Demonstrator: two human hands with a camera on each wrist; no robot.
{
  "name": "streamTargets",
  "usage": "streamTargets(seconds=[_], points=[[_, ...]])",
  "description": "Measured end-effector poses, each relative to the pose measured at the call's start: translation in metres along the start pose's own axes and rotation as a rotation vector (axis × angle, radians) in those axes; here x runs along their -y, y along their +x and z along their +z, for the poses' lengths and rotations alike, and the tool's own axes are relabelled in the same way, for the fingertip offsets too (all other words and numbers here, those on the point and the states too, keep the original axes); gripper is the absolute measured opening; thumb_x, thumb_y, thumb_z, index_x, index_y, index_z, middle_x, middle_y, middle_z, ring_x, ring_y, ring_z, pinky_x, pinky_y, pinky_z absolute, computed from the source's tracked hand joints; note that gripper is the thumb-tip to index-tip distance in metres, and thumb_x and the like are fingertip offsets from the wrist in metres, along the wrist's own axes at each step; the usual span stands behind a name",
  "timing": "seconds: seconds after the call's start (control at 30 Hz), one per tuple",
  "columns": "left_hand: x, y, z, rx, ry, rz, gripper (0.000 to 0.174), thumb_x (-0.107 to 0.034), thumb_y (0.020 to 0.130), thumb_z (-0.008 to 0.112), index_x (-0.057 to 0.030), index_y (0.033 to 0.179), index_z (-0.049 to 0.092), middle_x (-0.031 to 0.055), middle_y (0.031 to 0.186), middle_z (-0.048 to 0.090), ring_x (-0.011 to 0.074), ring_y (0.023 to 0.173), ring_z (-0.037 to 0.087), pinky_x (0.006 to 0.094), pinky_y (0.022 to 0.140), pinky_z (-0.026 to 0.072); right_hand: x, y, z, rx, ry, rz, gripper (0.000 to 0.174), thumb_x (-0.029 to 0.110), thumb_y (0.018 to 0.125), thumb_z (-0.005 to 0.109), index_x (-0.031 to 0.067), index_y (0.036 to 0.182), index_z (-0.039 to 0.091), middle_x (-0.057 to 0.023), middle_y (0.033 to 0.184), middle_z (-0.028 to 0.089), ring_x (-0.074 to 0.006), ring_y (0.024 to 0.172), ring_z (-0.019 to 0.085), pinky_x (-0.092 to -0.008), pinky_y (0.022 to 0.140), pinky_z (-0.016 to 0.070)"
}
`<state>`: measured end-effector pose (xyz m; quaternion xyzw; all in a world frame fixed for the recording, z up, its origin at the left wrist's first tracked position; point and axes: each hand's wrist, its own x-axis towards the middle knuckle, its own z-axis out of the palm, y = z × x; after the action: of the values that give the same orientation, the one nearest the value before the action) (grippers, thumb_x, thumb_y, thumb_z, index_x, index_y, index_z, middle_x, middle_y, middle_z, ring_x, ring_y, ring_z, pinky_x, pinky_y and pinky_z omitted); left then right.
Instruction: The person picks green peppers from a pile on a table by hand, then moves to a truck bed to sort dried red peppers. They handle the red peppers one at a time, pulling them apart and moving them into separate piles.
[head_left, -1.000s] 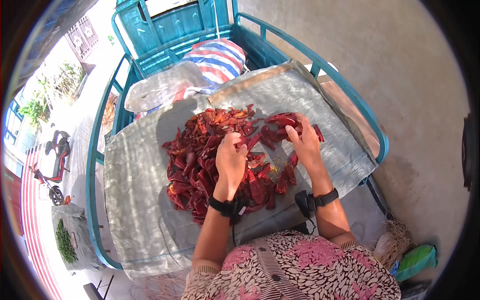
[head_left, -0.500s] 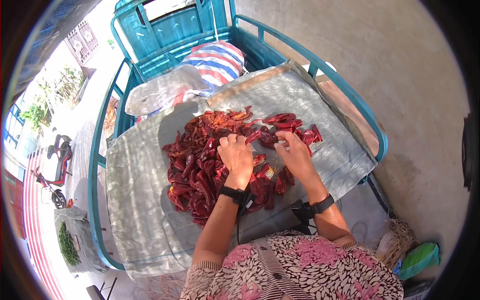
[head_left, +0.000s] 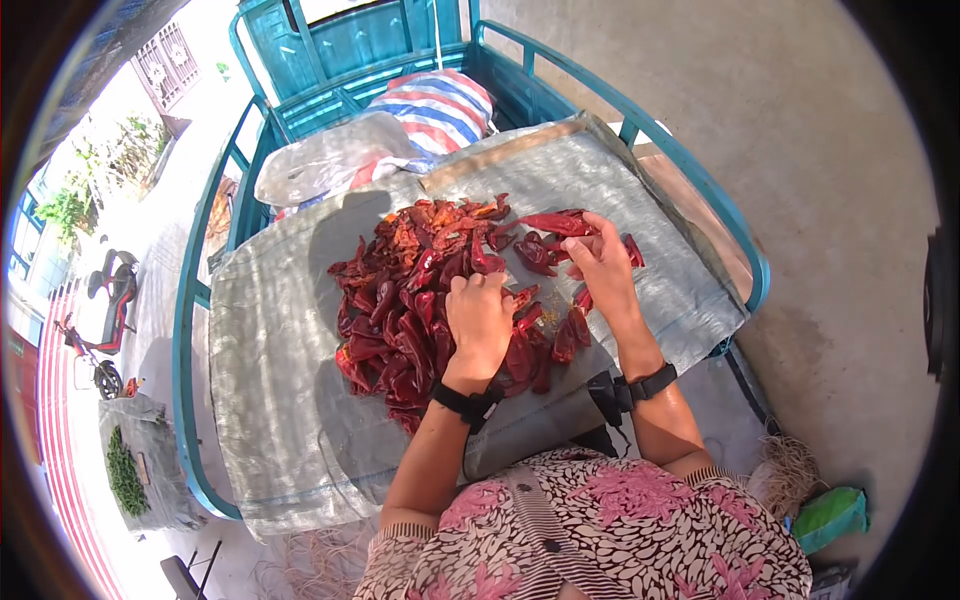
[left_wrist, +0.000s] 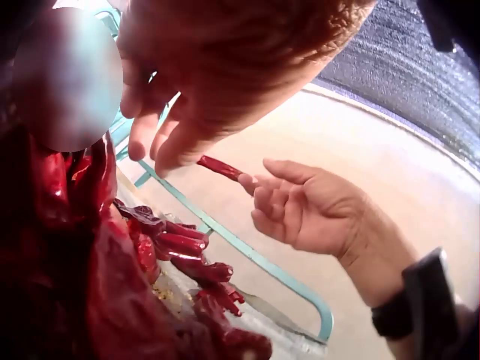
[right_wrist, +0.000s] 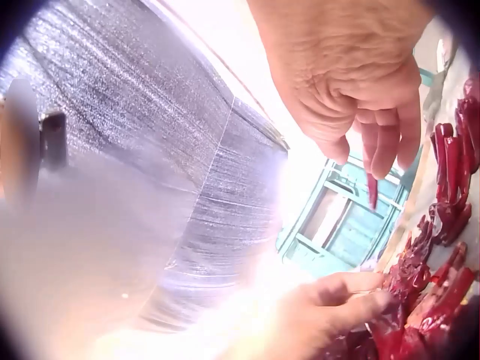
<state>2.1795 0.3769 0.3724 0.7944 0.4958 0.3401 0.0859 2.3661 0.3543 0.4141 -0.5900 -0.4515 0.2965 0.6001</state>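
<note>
Dried red chili peppers [head_left: 395,330] lie heaped on a grey woven sheet [head_left: 280,400]. My right hand [head_left: 605,270] is raised over the heap's right side and pinches one long red pepper [left_wrist: 217,166] at its fingertips. That pepper [right_wrist: 372,191] points away from the fingers in the right wrist view. My left hand [head_left: 478,315] is low over the middle of the heap, back upward, its fingers [left_wrist: 176,146] loosely bent with nothing seen between them. In the right wrist view the left fingertips overlap the nearest peppers [right_wrist: 409,281].
Blue rails [head_left: 700,200] of a cart bed run along both sides. A striped sack [head_left: 435,105] and a clear plastic bag [head_left: 330,155] lie at the back. A few peppers [head_left: 535,255] sit apart at the right, with yellow seeds [head_left: 550,315] near them.
My right hand went down to the peppers at the right, then rose and moved slightly right with a pepper. The left hand dropped onto the heap and drew slightly nearer to the body.
</note>
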Motion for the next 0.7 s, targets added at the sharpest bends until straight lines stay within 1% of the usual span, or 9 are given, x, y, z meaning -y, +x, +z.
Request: streamTargets(seconds=[0.13,0.17,0.27,0.4,0.43,0.53,0.6,0.67,0.7], points=[[-0.007,-0.006,0.015,0.198,0.376,0.082,0.019,-0.018,0.075,0.079,-0.0127,0.093,0.077,0.0055,0.101,0.063,0.0268,0.102,0.053,0.0404,0.085,0.0427,-0.004,-0.017,-0.010,0.079,-0.102,0.074,0.035,0.014,0.095,0.065,-0.0005,0.126,0.059,-0.0071,0.090,0.069,-0.0122,0.069,0.064,-0.0291,0.063,0.0518],[-0.005,-0.006,0.021,0.229,0.373,0.066,0.014,-0.019,0.074,0.079,-0.0130,0.087,0.077,0.0040,0.104,0.060,0.0256,0.105,0.050,0.0396,0.085,0.0409,-0.006,-0.023,-0.014,0.115,-0.159,0.097,0.035,0.014,0.094,0.066,0.0000,0.125,0.059,-0.0071,0.089,0.069,-0.0125,0.069,0.064,-0.0294,0.063,0.0519],[0.004,-0.009,0.034,0.045,0.285,0.075,0.013,-0.019,0.073,0.079,-0.0129,0.085,0.076,0.0039,0.101,0.062,0.0260,0.103,0.051,0.0402,0.083,0.0413,-0.028,-0.032,-0.029,0.310,-0.271,0.095,0.036,0.015,0.093,0.067,0.0022,0.126,0.059,-0.0068,0.087,0.068,-0.0129,0.069,0.065,-0.0296,0.064,0.0517],[-0.014,-0.010,0.000,-0.084,0.081,0.018,0.011,-0.016,0.078,0.077,-0.0142,0.088,0.074,0.0048,0.086,0.063,0.0286,0.089,0.057,0.0433,0.077,0.0439,-0.023,-0.041,-0.032,0.247,-0.325,0.124,0.040,0.021,0.093,0.070,0.0028,0.126,0.059,-0.0056,0.083,0.067,-0.0121,0.068,0.065,-0.0284,0.061,0.0504],[-0.012,-0.011,-0.002,-0.059,-0.019,0.070,0.010,-0.014,0.083,0.074,-0.0106,0.092,0.072,0.0082,0.083,0.063,0.0300,0.080,0.060,0.0431,0.072,0.0468,-0.017,-0.042,-0.031,0.274,-0.279,0.154,0.037,0.022,0.093,0.071,0.0024,0.122,0.060,-0.0052,0.083,0.067,-0.0114,0.067,0.064,-0.0279,0.060,0.0497],[-0.038,-0.018,-0.009,0.085,-0.381,-0.075,0.009,-0.013,0.087,0.071,-0.0060,0.094,0.069,0.0110,0.084,0.065,0.0305,0.075,0.063,0.0409,0.068,0.0490,-0.011,-0.043,-0.033,0.372,-0.075,0.226,0.029,0.024,0.094,0.071,0.0021,0.110,0.060,-0.0041,0.081,0.066,-0.0093,0.065,0.061,-0.0263,0.057,0.0474],[-0.049,-0.022,-0.005,0.105,-0.374,-0.086,0.012,-0.014,0.090,0.070,-0.0042,0.096,0.068,0.0123,0.086,0.065,0.0297,0.078,0.067,0.0376,0.069,0.0509,-0.025,-0.034,-0.035,0.442,0.139,0.237,0.026,0.025,0.095,0.071,0.0032,0.100,0.058,-0.0035,0.080,0.065,-0.0078,0.063,0.059,-0.0252,0.055,0.0459],[-0.053,-0.029,0.002,0.108,-0.391,-0.139,0.012,-0.014,0.090,0.070,-0.0047,0.097,0.068,0.0123,0.086,0.065,0.0293,0.080,0.068,0.0372,0.071,0.0513,-0.032,-0.029,-0.036,0.458,0.131,0.211,0.025,0.024,0.094,0.071,0.0056,0.093,0.054,-0.0033,0.079,0.065,-0.0071,0.062,0.058,-0.0240,0.054,0.0449],[-0.053,-0.032,0.004,0.084,-0.377,-0.130,0.020,-0.018,0.089,0.072,-0.0064,0.104,0.066,0.0119,0.092,0.066,0.0295,0.086,0.068,0.0384,0.073,0.0530,-0.030,-0.025,-0.037,0.466,0.125,0.193,0.025,0.023,0.094,0.071,0.0068,0.089,0.053,-0.0032,0.079,0.065,-0.0067,0.061,0.057,-0.0235,0.054,0.0444]])
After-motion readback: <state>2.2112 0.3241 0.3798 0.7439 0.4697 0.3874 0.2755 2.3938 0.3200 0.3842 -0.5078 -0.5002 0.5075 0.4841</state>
